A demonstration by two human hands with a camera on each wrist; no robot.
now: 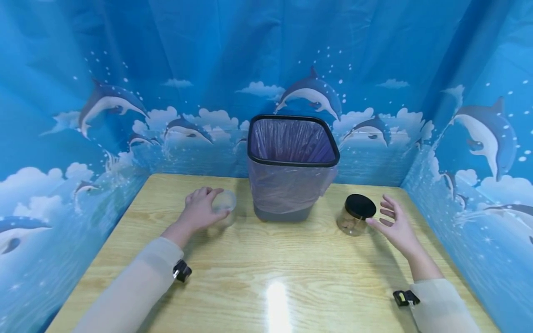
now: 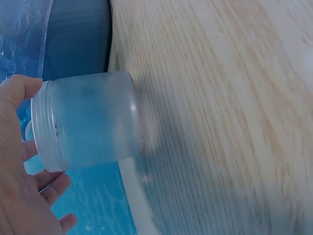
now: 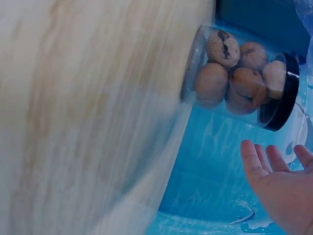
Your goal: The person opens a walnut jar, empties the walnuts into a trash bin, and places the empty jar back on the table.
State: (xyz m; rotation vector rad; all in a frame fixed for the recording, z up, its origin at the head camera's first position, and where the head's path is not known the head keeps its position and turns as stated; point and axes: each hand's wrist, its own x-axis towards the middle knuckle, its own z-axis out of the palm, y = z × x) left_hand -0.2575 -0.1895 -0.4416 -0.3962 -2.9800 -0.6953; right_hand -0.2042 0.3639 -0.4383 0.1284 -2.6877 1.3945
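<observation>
My left hand (image 1: 202, 207) grips an uncapped clear plastic jar (image 1: 225, 201) at its mouth. In the left wrist view, the thumb and fingers span the threaded rim of this see-through jar (image 2: 93, 122), whose base is close over the wood and which looks empty. On the right stands a clear jar of walnuts (image 3: 230, 78) with a black lid (image 1: 360, 206). My right hand (image 1: 393, 225) is just right of it, fingers spread and holding nothing. One walnut (image 3: 223, 49) has a dark crack in its shell.
A trash bin (image 1: 287, 213) with a black rim and a purple liner bag stands at the back middle of the wooden table (image 1: 233, 273), between the jars. Blue dolphin-print curtains (image 1: 250, 55) enclose the table at the back and both sides.
</observation>
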